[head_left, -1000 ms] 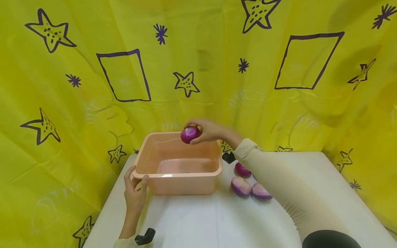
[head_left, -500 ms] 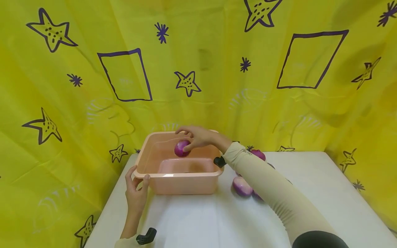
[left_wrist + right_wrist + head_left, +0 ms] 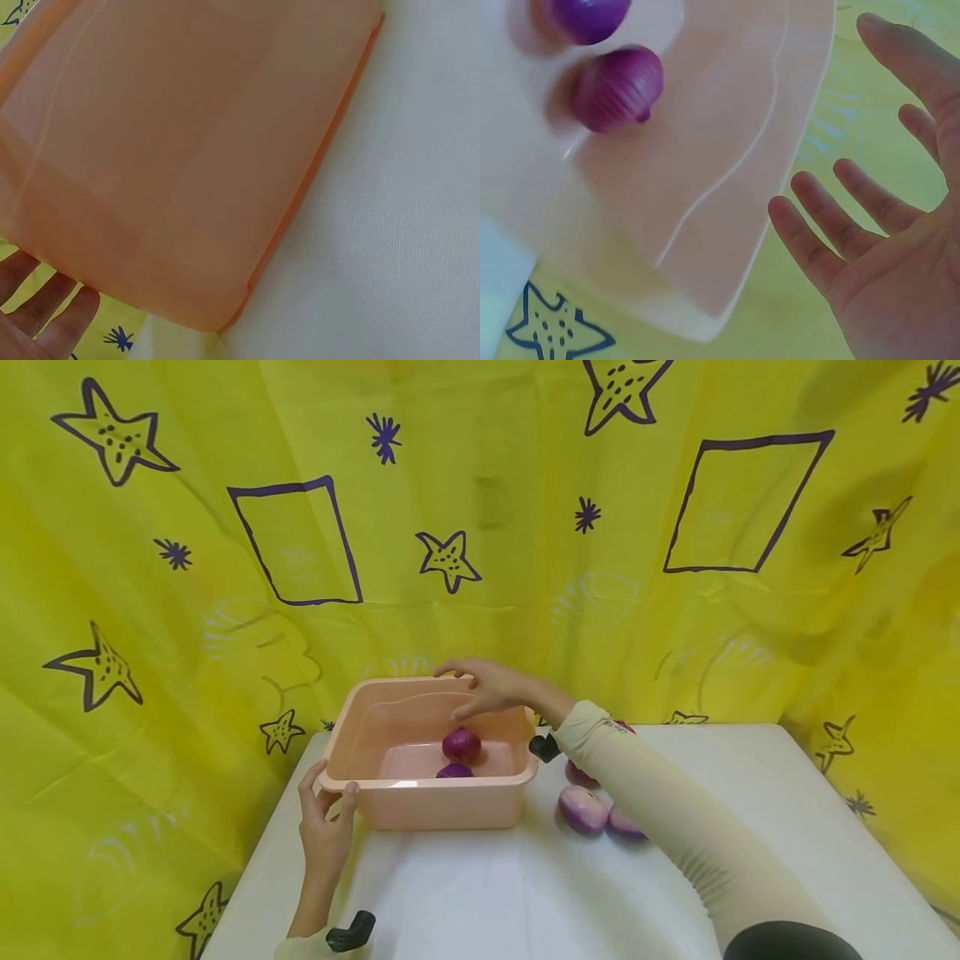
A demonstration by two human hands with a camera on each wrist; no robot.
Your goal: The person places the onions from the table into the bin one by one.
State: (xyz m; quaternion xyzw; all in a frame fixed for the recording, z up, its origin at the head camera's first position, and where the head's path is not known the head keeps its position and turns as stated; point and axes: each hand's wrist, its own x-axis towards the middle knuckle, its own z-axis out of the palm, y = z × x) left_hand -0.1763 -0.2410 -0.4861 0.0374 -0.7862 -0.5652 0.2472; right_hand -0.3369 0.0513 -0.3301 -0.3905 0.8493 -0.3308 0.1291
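A peach plastic basin (image 3: 442, 806) stands on the table, its front left corner pinched by my left hand (image 3: 327, 837). In the left wrist view the fingers (image 3: 69, 319) lie along the basin's side wall. Inside it are two purple onions: one red-purple onion (image 3: 461, 744) near the middle, and a second onion (image 3: 454, 771) partly hidden by the front rim. Over the back right of the basin is my right hand (image 3: 491, 687), its fingers spread and holding nothing. The right wrist view shows that bare palm (image 3: 900, 277) beside the rim, with the ribbed onion (image 3: 620, 88) apart from it.
Right of the basin, several more onions lie on the white table (image 3: 465, 893), among them a pale purple onion (image 3: 582, 811); the right sleeve (image 3: 667, 810) covers some. A yellow curtain (image 3: 510, 635) with drawn stars hangs behind the table.
The onion my right hand held was lowered into the basin and let go; two onions now show inside. The right hand has risen slightly with fingers spread. My left hand keeps its grip.
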